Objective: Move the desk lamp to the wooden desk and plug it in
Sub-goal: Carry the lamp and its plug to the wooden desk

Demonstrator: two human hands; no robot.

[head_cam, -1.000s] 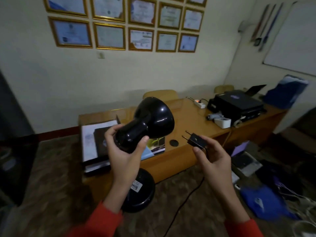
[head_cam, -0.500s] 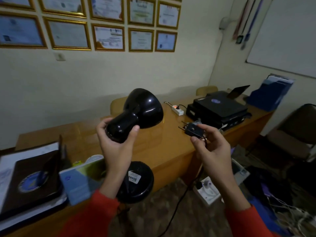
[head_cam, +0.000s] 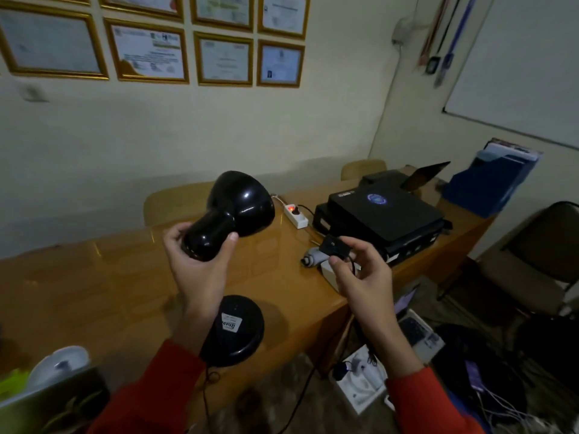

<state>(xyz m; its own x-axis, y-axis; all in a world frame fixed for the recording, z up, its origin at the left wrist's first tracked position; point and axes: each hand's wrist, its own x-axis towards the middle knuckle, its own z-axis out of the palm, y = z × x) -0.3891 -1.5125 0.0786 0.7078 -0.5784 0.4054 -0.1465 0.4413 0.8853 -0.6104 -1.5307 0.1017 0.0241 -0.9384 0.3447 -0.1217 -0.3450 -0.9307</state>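
Holding one black desk lamp (head_cam: 233,211) by its neck, the left hand (head_cam: 200,267) is keeping a closed grip on it above the wooden bench (head_cam: 119,277), its round base (head_cam: 233,330) hanging near the bench's near edge. The right hand (head_cam: 360,277) is pinching the one plug (head_cam: 333,247). Compared with half a second ago, the bench is closer and the books are sliding out left. One white power strip (head_cam: 296,216) is glowing red at the far side, left of a black printer (head_cam: 382,214); framed certificates (head_cam: 150,50) are lining the wall.
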